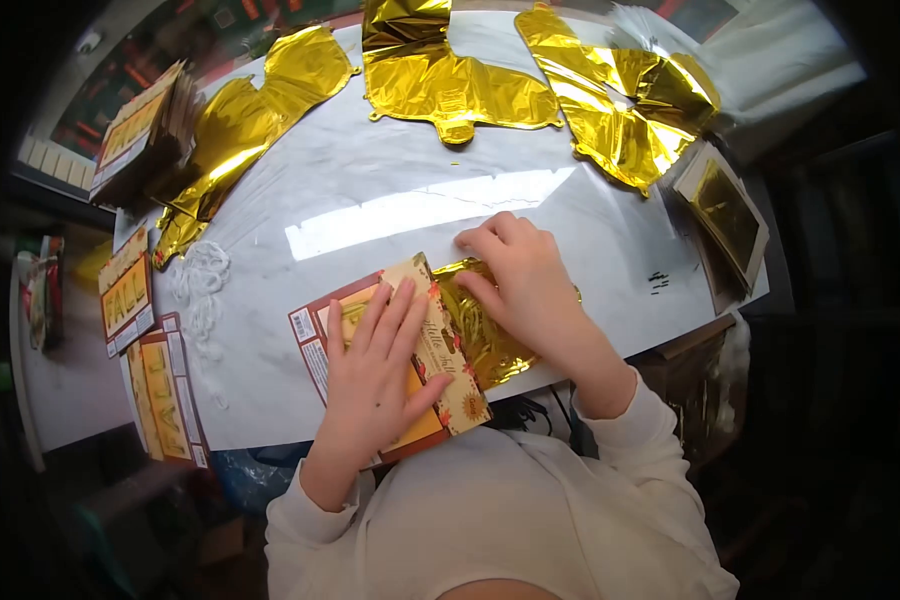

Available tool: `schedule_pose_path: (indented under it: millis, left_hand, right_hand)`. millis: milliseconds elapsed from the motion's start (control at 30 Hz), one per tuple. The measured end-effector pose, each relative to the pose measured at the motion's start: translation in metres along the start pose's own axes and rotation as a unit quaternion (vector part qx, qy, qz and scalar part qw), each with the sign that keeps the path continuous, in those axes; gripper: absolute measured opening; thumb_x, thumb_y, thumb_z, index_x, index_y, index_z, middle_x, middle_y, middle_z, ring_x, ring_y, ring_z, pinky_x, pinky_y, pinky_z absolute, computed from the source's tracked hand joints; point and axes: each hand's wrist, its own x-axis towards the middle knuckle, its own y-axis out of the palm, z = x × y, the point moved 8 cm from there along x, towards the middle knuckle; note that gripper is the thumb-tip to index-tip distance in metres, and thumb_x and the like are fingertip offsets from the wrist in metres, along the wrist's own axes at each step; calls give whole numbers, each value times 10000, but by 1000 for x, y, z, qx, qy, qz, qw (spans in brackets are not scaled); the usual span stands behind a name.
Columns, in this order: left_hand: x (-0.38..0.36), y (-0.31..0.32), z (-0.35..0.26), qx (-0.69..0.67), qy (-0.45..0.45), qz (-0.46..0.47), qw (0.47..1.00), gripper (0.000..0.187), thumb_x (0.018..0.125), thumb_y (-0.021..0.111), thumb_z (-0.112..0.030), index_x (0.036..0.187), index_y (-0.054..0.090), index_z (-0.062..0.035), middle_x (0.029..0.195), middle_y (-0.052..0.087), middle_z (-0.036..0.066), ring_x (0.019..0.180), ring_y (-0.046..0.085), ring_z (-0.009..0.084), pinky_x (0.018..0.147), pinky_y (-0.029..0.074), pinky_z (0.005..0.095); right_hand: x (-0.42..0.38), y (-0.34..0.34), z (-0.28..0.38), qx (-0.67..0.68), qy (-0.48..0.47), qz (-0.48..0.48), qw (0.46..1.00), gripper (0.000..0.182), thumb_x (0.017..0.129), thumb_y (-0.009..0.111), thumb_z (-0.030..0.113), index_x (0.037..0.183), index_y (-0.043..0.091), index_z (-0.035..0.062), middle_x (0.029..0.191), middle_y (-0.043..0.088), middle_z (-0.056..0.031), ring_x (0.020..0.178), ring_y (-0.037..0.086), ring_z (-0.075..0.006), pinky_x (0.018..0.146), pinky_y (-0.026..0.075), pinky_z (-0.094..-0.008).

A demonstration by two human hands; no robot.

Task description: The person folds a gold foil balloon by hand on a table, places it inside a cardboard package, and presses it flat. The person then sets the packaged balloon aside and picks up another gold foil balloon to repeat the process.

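My left hand point(372, 375) lies flat with its fingers spread on a printed "Hello Fall" card package point(467, 402) at the table's near edge. From the package's right side, folded gold foil point(505, 358) sticks out, crinkled and shiny. Over the foil's upper end is my right hand point(522, 275). Its fingers are bent, with a gap between thumb and forefinger, and nothing shows in that gap. Part of the foil is hidden under this hand.
Gold foil balloons point(410, 85) lie flat along the far side. Packages marked "FALL" point(167, 395) line the left edge, below a tall stack point(135, 130). White string point(205, 275) lies nearby. At right are small black strips point(658, 283) and stacked gold-faced packets point(727, 215).
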Motion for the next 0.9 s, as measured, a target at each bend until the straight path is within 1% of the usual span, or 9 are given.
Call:
schedule_pose_path:
  millis: [267,333,367,433,467,533,667,733,900]
  left_hand:
    - [-2,-1,0,-2,11,-30,999,839,897,714,-492,1579,431,-94,1647,412,105,1536,357,302,1265,127,605]
    - [-3,-1,0,-1,13,-36,999,835,900,711,-492,1577,432,-93,1649,411,104,1538,356,303,1265,126,604]
    - [-3,-1,0,1,13,-42,999,830,903,708,-493,1576,433,-93,1650,410,102,1539,355,303,1265,125,603]
    - [-4,1,0,1,18,-52,998,838,902,707,-504,1576,433,-89,1650,408,105,1534,361,303,1255,129,623]
    - [-4,1,0,1,20,-62,998,846,901,707,-515,1575,432,-85,1650,406,108,1530,367,302,1245,134,643]
    - [-4,2,0,0,21,-64,998,843,900,707,-512,1574,435,-86,1649,408,107,1530,365,302,1244,134,643]
    - [-3,3,1,5,21,-66,998,833,899,697,-512,1570,444,-87,1646,413,106,1536,357,296,1242,135,645]
    - [-3,4,0,7,24,-66,998,832,900,694,-515,1570,446,-89,1645,416,108,1536,357,294,1242,135,646]
    - [-3,8,1,14,27,-69,997,826,904,685,-524,1569,451,-95,1640,424,110,1535,360,288,1241,137,646]
  right_hand:
    - [20,9,-14,-54,27,142,988,259,842,816,205,971,634,74,1019,663,-85,985,645,-322,835,511,-434]
    - [25,20,-24,-43,94,218,970,264,837,820,221,970,651,68,970,703,-100,944,675,-331,819,536,-425]
    - [30,19,-24,-45,96,216,971,264,837,820,221,970,651,68,970,703,-100,944,675,-331,819,536,-425]
    - [33,26,-24,-66,94,296,948,252,833,818,245,942,677,66,893,724,-119,897,694,-330,796,541,-427]
    - [37,25,-24,-67,95,294,949,252,833,818,245,942,677,66,893,724,-119,897,694,-330,796,541,-427]
    - [37,31,-23,-77,93,347,930,264,820,792,228,1010,781,45,962,773,-177,963,742,-336,844,587,-442]
    - [41,25,-18,-68,109,364,922,298,824,758,259,1022,788,38,973,773,-183,955,742,-335,848,587,-431]
    - [44,24,-13,-52,105,375,919,231,848,710,255,949,726,48,911,754,-141,822,718,-302,733,563,-414]
    - [50,41,-24,-24,160,435,886,277,843,735,275,959,737,23,860,737,-116,780,699,-243,681,562,-373]
